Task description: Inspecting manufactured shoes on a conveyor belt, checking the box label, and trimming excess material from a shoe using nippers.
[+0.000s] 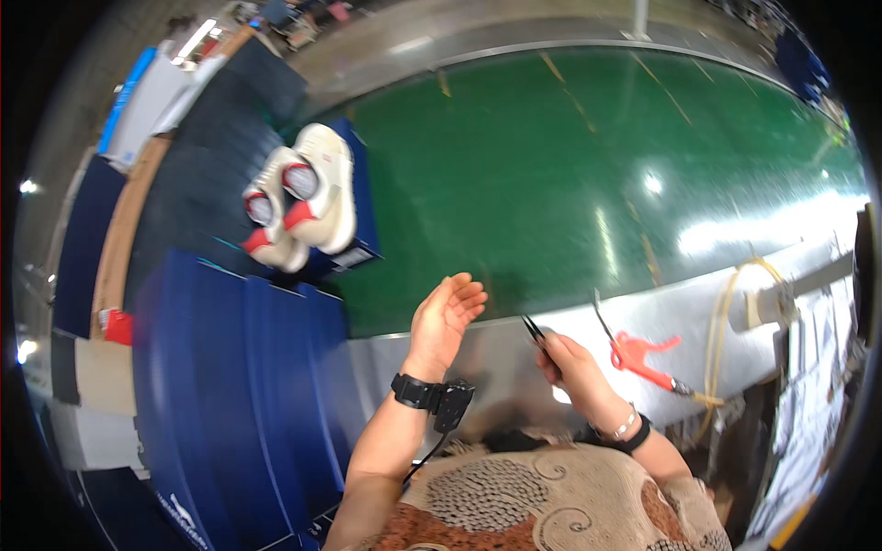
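My left hand [444,323] hovers over the metal front edge of the green conveyor belt, palm turned to the right and fingers loosely curled, holding nothing. To its right, my right hand [574,367] is closed around black tweezers [532,327]. Their dark pointed tips stick out toward the belt, while the rest is hidden in the fingers. Just right of that hand, a red air blow gun [634,354] with a thin bent nozzle lies on the metal ledge. At left, a pair of cream sneakers [323,188] with red heels rests on a dark blue shoebox [363,216].
The green belt [514,193] stretches away to the far right. Several stacked blue boxes [230,386] stand close on my left. A yellow hose [715,340] loops over the ledge on the right, beside a metal bracket [772,303].
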Available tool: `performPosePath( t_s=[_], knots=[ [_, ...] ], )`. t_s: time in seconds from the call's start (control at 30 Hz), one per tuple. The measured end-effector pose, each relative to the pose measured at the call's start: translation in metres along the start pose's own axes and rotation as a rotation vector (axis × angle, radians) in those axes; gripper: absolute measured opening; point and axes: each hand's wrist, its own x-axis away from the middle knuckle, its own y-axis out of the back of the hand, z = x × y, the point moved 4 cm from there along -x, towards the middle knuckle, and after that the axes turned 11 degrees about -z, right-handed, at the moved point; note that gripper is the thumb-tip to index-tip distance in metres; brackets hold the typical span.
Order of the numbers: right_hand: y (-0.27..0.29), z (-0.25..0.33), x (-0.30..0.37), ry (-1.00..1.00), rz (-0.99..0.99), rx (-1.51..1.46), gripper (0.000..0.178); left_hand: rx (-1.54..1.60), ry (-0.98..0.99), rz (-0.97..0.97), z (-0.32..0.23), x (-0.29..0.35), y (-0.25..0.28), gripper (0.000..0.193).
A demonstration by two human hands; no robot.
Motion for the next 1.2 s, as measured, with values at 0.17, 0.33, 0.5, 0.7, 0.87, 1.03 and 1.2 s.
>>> performPosePath(
  t_s=[0.17, 0.33, 0.5, 0.7, 0.87, 1.03, 1.2],
  knots=[
    [0.021, -0.004, 0.015, -0.016, -0.013, -0.173, 0.027, 0.29, 0.386, 0.181, 0.053, 0.042, -0.049, 0.029],
    [0.033, -0.001, 0.029, 0.017, -0.039, -0.231, 0.029, 0.379, 0.488, 0.337, 0.065, 0.059, -0.064, 0.036],
    [0.03, 0.001, 0.045, 0.099, -0.006, -0.167, 0.032, 0.447, 0.451, 0.399, 0.059, 0.067, -0.062, 0.037],
    [0.02, 0.02, 0.063, 0.366, -0.018, 0.075, 0.033, 0.501, 0.441, 0.403, 0.051, 0.08, -0.057, 0.034],
    [0.017, 0.033, 0.072, 0.643, -0.06, 0.302, 0.033, 0.516, 0.403, 0.448, 0.044, 0.086, -0.053, 0.029],
    [0.014, 0.042, 0.078, 0.822, -0.071, 0.487, 0.033, 0.58, 0.394, 0.557, 0.041, 0.089, -0.053, 0.023],
    [0.015, 0.041, 0.083, 0.853, -0.078, 0.517, 0.034, 0.595, 0.348, 0.626, 0.043, 0.095, -0.053, 0.024]
  ],
)
